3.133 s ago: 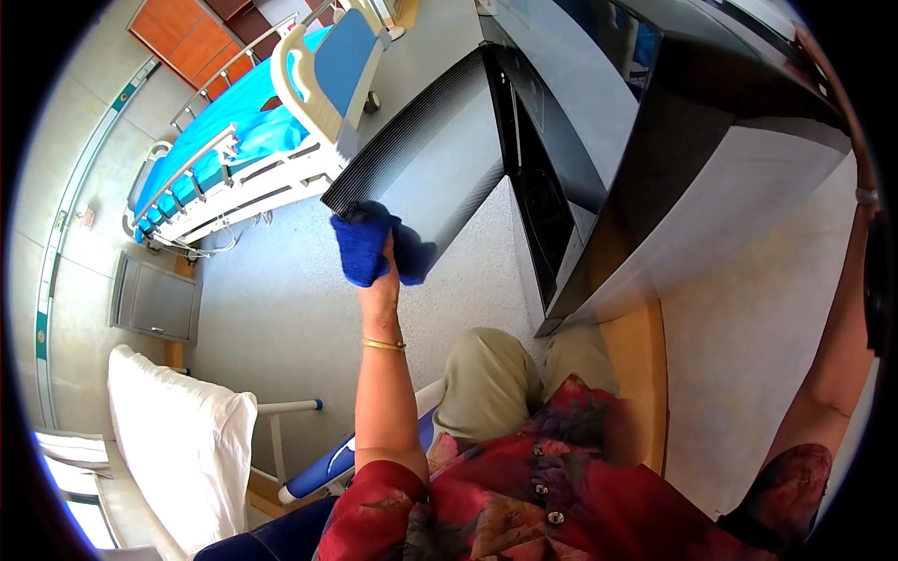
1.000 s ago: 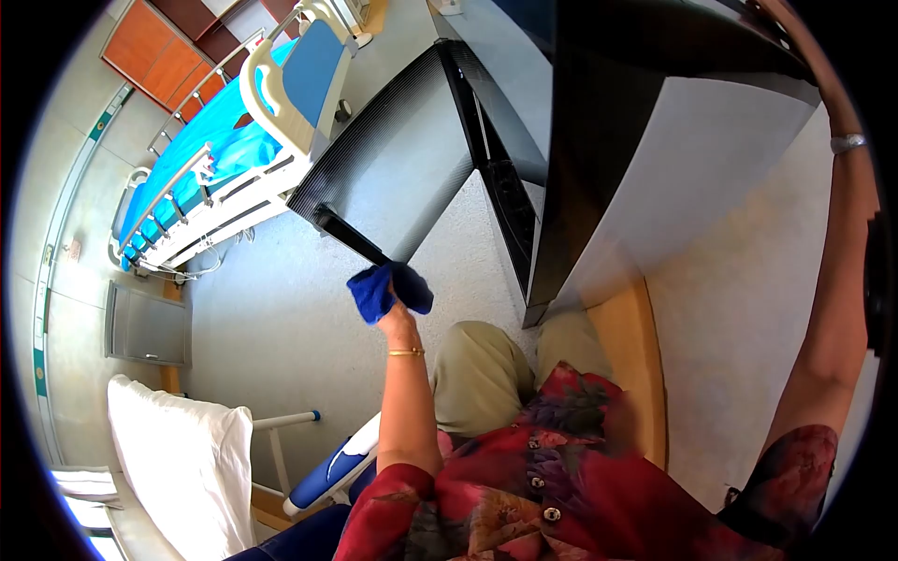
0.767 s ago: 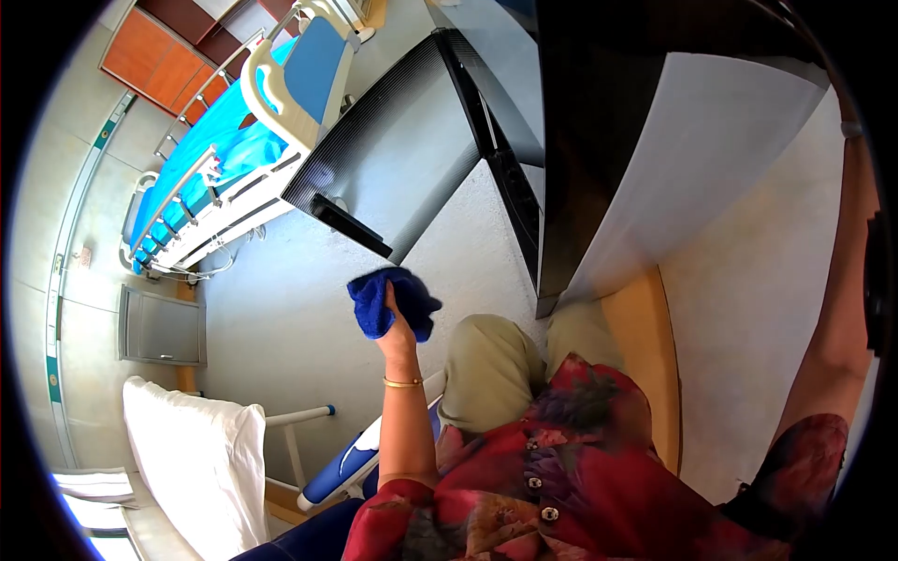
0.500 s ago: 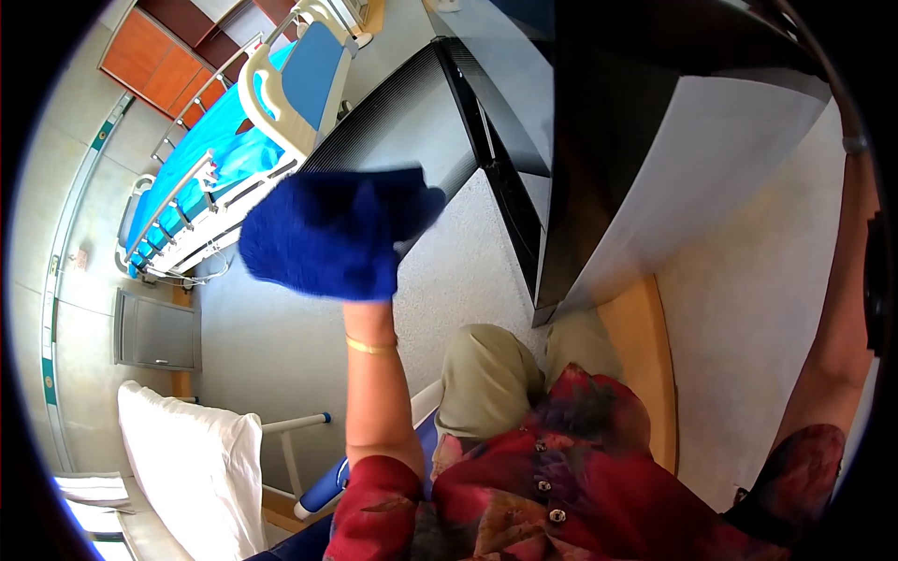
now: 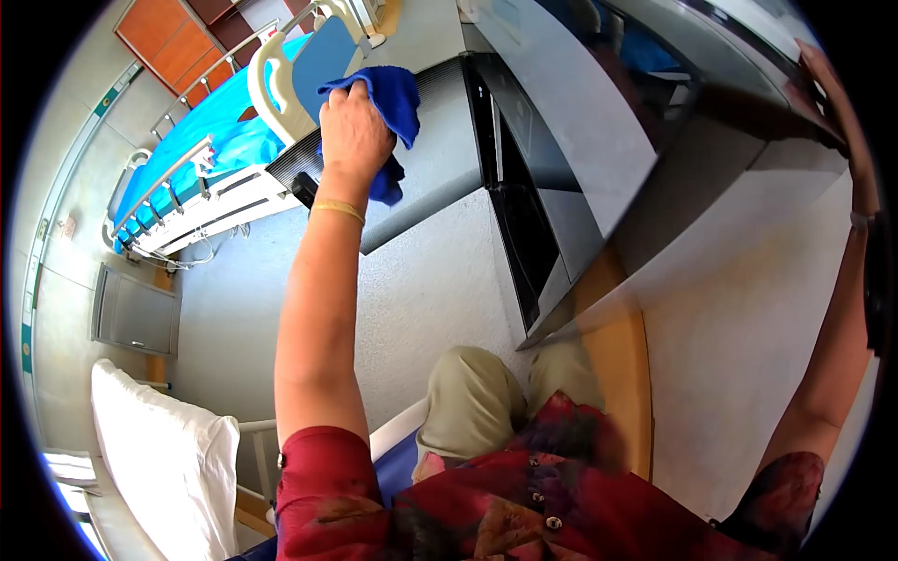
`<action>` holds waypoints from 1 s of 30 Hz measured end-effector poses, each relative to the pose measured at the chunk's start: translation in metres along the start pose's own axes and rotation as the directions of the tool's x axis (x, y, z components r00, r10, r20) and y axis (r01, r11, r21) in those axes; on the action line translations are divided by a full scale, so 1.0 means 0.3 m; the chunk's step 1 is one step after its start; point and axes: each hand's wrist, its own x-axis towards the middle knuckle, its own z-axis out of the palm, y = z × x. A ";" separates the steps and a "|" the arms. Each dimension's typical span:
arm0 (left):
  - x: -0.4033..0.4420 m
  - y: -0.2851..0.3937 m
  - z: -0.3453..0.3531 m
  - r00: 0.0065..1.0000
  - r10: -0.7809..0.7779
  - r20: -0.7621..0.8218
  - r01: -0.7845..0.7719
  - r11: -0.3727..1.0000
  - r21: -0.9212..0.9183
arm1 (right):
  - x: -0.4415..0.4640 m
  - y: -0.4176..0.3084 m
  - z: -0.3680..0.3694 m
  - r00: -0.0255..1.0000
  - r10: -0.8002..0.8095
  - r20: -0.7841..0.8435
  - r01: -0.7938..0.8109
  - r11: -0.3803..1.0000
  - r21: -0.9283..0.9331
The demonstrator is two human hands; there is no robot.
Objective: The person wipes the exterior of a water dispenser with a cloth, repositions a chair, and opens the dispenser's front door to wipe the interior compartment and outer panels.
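Observation:
My left hand (image 5: 355, 131) is closed on a crumpled blue cloth (image 5: 398, 101), which hangs down past the fingers on both sides. Hand and cloth are over the ribbed, grille-like side of a large black and grey appliance (image 5: 571, 112) with glossy panels; whether the cloth touches it I cannot tell. At the far right, my right hand (image 5: 835, 98) rests against the appliance's far edge with fingers stretched along it. Part of that hand is cut off by the dark rim of the view.
A hospital bed (image 5: 206, 122) with a blue cover and side rails stands at the upper left. Below it are a small grey wall hatch (image 5: 137, 309) and a white pillow (image 5: 164, 458). My knees (image 5: 472, 397) are close to the appliance's lower corner. A pale wall (image 5: 739, 318) lies on the right.
My left hand has moved up and forward. The cloth earlier covered the hand; now the knuckles show and it hangs from the fingers. My right hand has come into sight at the appliance's edge.

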 end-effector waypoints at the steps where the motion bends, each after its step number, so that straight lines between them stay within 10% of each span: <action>1: 0.021 -0.011 0.017 1.000 -0.012 -0.004 0.012 1.000 0.001 | 0.008 0.004 0.005 1.000 -0.012 -0.001 0.012 1.000 -0.002; 9: 0.107 0.009 0.086 0.991 0.097 -0.092 -0.100 0.994 -0.032 | 0.101 0.374 -0.073 0.972 -0.203 0.120 0.196 0.978 0.071; 11: 0.127 0.049 0.085 0.995 0.075 0.065 -0.079 0.995 0.068 | 0.108 0.397 -0.098 0.866 -0.479 0.139 0.499 0.842 -0.205; 12: 0.130 0.091 0.080 0.995 0.057 0.088 -0.065 0.994 0.091 | 0.092 0.371 -0.102 0.936 -0.324 0.140 0.338 0.936 -0.095; 19: 0.083 0.266 0.164 0.843 -0.007 -0.537 -0.137 0.964 -0.228 | 0.010 0.197 -0.059 0.967 -0.254 0.025 0.254 0.947 -0.197; 23: -0.040 0.373 0.304 0.951 0.146 -0.272 -0.221 0.937 -0.269 | -0.005 0.149 -0.050 0.989 -0.150 0.010 0.147 0.949 -0.278; 27: -0.139 0.411 0.412 0.945 0.110 -0.308 -0.217 0.917 -0.336 | -0.027 0.231 -0.090 0.818 -0.531 0.218 0.550 0.616 -0.563; 30: -0.257 0.442 0.487 0.974 0.172 -0.149 -0.215 0.914 -0.345 | -0.040 0.243 -0.106 0.885 -0.419 0.201 0.456 0.698 -0.552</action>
